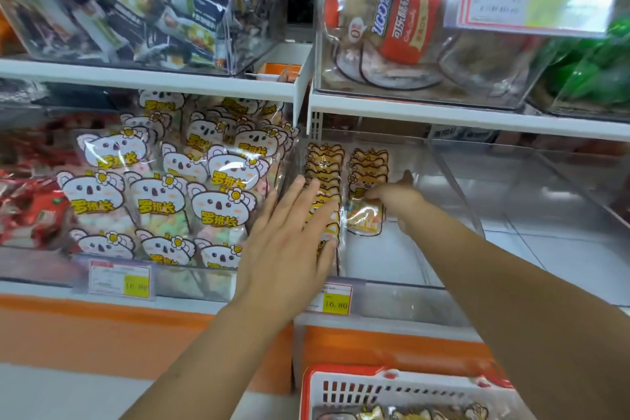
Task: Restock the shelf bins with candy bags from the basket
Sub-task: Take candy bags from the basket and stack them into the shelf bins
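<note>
Restocking looks to be at the placing step. The right hand [399, 198] reaches into the clear bin [392, 297], fingers curled on the top of an orange animal-face candy bag [363, 218] fronting the second row. The left hand [289, 232] lies flat, fingers straight and spread, against the first row of bags [324, 164]. Best to stand the bag upright, snug against those behind it, while the flat palm braces the first row. Bare floor at the bin's right gives room, but the shelf edge [443, 112] overhead sits close. More bags wait in the basket [306, 385].
</note>
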Tool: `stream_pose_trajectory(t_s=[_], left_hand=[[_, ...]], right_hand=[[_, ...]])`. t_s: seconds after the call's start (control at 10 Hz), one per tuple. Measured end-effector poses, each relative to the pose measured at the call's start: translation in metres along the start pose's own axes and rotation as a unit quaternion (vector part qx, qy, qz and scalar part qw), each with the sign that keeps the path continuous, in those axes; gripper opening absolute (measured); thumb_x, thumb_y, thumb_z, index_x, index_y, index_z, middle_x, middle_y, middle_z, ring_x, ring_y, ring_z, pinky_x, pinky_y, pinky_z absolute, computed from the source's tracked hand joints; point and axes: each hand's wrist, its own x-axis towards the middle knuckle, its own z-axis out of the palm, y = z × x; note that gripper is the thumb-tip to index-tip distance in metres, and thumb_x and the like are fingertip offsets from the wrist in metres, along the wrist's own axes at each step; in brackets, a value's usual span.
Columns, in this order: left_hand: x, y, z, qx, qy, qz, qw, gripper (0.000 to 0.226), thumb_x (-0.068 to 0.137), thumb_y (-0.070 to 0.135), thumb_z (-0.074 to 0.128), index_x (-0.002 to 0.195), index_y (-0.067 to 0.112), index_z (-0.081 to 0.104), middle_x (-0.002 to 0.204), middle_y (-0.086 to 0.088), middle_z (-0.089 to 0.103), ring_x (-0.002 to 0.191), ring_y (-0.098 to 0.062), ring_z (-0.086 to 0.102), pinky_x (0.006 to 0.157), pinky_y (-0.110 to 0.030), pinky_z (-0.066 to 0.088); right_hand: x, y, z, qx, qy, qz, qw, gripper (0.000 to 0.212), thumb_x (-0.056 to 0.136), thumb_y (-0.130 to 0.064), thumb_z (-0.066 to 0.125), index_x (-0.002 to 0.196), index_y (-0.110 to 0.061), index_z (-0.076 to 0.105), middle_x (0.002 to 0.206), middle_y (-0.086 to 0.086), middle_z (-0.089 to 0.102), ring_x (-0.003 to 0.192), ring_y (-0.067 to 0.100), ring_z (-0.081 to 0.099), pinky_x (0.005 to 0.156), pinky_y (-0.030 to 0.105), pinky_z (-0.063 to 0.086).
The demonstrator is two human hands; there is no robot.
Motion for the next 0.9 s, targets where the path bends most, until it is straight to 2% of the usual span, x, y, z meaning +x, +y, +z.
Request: stream_pose_trajectory(t_s=[0.1,0.2,0.3,0.4,0.5,0.6,0.7,0.8,0.9], left_hand=[[0.000,0.002,-0.005,-0.010,0.001,-0.003,1.000,0.049,0.090,0.042,0.041,0.134,0.024,0.053,0.150,-0.004,0.044,0.145,-0.022,0.028,0.119,-0.043,0.017],[-0.006,0.019,-0.020,-0.050,0.043,0.001,0.998,0.048,0.088,0.038,0.043,0.132,0.022,0.054,0.144,-0.004,0.049,0.143,-0.023,0.033,0.118,-0.044,0.023],[-0.020,0.042,-0.031,-0.099,0.064,0.027,0.993,0.044,0.088,0.033,0.046,0.128,0.019,0.058,0.137,-0.004,0.055,0.135,-0.024,0.043,0.114,-0.041,0.031],[-0.061,0.083,-0.028,-0.149,0.041,0.084,0.984,0.039,0.088,0.030,0.048,0.121,0.016,0.063,0.124,-0.004,0.062,0.118,-0.023,0.054,0.102,-0.035,0.039],[-0.096,0.109,-0.015,-0.176,-0.041,0.090,0.979,0.038,0.088,0.031,0.050,0.121,0.018,0.064,0.122,-0.003,0.063,0.114,-0.023,0.056,0.097,-0.034,0.042],[-0.149,0.142,0.015,-0.251,-0.272,0.008,0.929,0.039,0.097,0.031,0.049,0.135,0.023,0.054,0.140,0.001,0.050,0.128,-0.020,0.046,0.104,-0.029,0.035],[-0.183,0.153,0.045,-0.269,-0.394,-0.057,0.877,0.042,0.100,0.031,0.049,0.141,0.023,0.047,0.148,-0.002,0.042,0.130,-0.019,0.044,0.104,-0.026,0.034],[-0.229,0.161,0.085,-0.277,-0.486,-0.098,0.823,0.049,0.099,0.028,0.050,0.147,0.024,0.038,0.155,-0.004,0.032,0.137,-0.022,0.038,0.109,-0.030,0.033],[-0.247,0.160,0.104,-0.237,-0.505,-0.084,0.826,0.055,0.097,0.023,0.053,0.149,0.027,0.034,0.158,0.000,0.025,0.143,-0.025,0.028,0.114,-0.035,0.030]], right_hand=[[-0.040,-0.004,-0.012,-0.017,-0.006,-0.075,0.997,0.085,0.088,-0.005,0.064,0.154,-0.014,0.011,0.144,0.005,0.043,0.121,0.019,0.049,0.091,0.020,0.038],[-0.121,0.010,-0.039,0.005,-0.023,-0.189,0.982,0.051,0.093,-0.010,0.060,0.139,-0.024,0.043,0.113,-0.018,0.051,0.091,-0.002,0.052,0.075,0.003,0.039],[-0.164,0.042,-0.060,0.022,0.008,-0.252,0.967,0.036,0.093,-0.011,0.059,0.119,-0.035,0.055,0.114,-0.019,0.057,0.091,0.001,0.059,0.074,0.008,0.047],[-0.207,0.109,-0.091,0.052,0.032,-0.244,0.968,0.035,0.092,-0.005,0.054,0.100,-0.039,0.057,0.105,-0.012,0.062,0.087,0.011,0.065,0.072,0.022,0.053],[-0.215,0.170,-0.107,0.021,0.019,-0.156,0.987,0.031,0.092,-0.006,0.055,0.101,-0.034,0.060,0.100,-0.006,0.062,0.088,0.019,0.065,0.069,0.028,0.051],[-0.222,0.252,-0.115,-0.212,-0.127,0.033,0.968,0.028,0.095,-0.014,0.054,0.122,-0.021,0.060,0.115,0.001,0.061,0.107,0.023,0.059,0.087,0.033,0.044],[-0.211,0.314,-0.113,-0.279,-0.186,0.082,0.939,0.040,0.095,-0.014,0.052,0.134,-0.016,0.053,0.132,0.008,0.057,0.119,0.025,0.055,0.095,0.030,0.042],[-0.213,0.355,-0.102,-0.272,-0.210,0.109,0.933,0.048,0.096,-0.014,0.052,0.143,-0.015,0.043,0.142,0.009,0.048,0.125,0.026,0.051,0.100,0.032,0.043],[-0.219,0.372,-0.089,-0.249,-0.232,0.135,0.931,0.053,0.096,-0.021,0.055,0.146,-0.018,0.037,0.145,0.006,0.044,0.121,0.025,0.055,0.095,0.035,0.048]])
